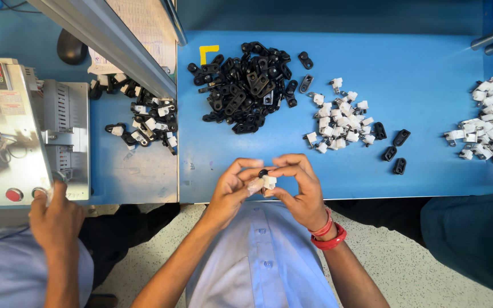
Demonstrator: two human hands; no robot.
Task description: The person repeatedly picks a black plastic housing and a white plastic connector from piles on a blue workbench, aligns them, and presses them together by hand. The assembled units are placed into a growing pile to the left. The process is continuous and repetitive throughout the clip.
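White clip (269, 182) pinched between both hands (269, 185).

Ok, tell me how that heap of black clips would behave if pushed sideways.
The black clips are loosely heaped, so they would probably scatter rather than slide together. They look like small rigid plastic, likely light. Their flat shape suggests sliding on the blue table, not rolling.

Single head-worn view, looking straight down, close over blue table (429, 68) edge
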